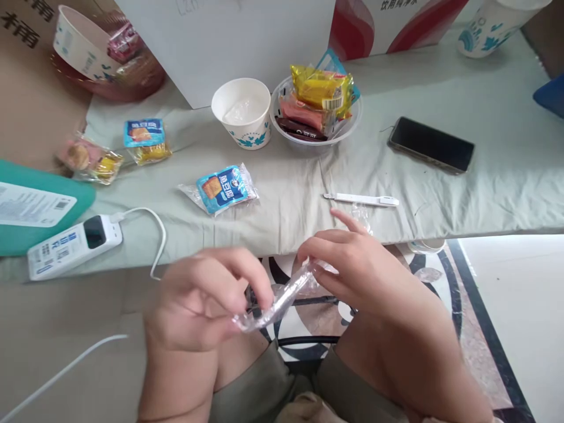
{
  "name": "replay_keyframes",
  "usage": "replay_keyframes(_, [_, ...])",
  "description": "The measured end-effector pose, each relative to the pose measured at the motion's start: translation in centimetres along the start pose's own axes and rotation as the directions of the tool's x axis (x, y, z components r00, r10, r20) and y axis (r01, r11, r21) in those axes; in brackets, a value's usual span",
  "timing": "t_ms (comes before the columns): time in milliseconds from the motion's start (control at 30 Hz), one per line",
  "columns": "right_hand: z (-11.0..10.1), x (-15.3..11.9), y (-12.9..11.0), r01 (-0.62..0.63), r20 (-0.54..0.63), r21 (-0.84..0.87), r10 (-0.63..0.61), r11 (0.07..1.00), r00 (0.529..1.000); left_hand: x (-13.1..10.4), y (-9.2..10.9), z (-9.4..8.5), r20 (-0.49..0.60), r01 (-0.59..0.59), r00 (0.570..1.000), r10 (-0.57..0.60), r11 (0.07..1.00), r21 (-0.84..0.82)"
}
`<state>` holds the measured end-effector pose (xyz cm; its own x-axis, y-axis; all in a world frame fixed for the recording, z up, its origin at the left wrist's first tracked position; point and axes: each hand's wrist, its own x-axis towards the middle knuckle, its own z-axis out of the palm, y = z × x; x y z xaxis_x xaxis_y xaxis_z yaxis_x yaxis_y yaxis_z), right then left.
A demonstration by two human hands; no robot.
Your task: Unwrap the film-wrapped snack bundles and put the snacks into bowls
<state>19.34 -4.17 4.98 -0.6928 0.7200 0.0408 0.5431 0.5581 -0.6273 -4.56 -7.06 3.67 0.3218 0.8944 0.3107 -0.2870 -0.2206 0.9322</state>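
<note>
Between the fingertips of the left hand [198, 299] and right hand [356, 261], in the head view, a clear plastic wrapper [282, 302] is held, its long axis slanted from lower left to upper right, both hands equally near. Its lower end is pinched by curled left fingers; its upper end is gripped by nearly closed right fingers, one finger being extended toward a white pen-like tool [361, 200].

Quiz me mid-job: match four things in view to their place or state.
1. Clear wrapper
2. Phone
3. Thin white tool
4. Green container

A. Dark-screened, right of the snack bowl
B. At the picture's left edge
C. Held between the left hand and right hand
D. Just beyond the right hand

Pairs: 1-C; 2-A; 3-D; 4-B
</note>
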Motion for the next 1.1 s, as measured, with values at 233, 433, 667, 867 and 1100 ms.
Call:
replay_keyframes(233, [-0.2,0.6,-0.1,-0.321,-0.167,0.570,0.490,0.756,0.856,2.0,-5.8,-2.4,-0.188,0.228,0.925,-0.331,0.877,-0.423])
replay_keyframes(433, [2.5,2.5,2.6,-0.398,-0.131,0.741,0.698,0.541,0.704,1.7,-8.1,-1.1,0.063,0.435,0.888,-0.455,0.789,-0.434])
replay_keyframes(667, [3.4,1.9,3.2,-0.258,-0.121,0.760,0.520,0.596,0.846,2.9,-8.1,-1.2,-0.100,0.510,0.829,-0.551,0.816,-0.271])
replay_keyframes(867, [3.0,1.7,3.8,-0.285,-0.031,0.762,0.471,0.582,0.881,2.5,-7.8,-0.9,-0.198,0.550,0.797,-0.570,0.821,-0.152])
replay_keyframes(1100, [2.8,1.0,5.3,-0.266,-0.087,0.731,0.473,0.628,0.877,2.1,-7.7,-1.5,-0.169,0.477,0.847,-0.503,0.861,-0.174])
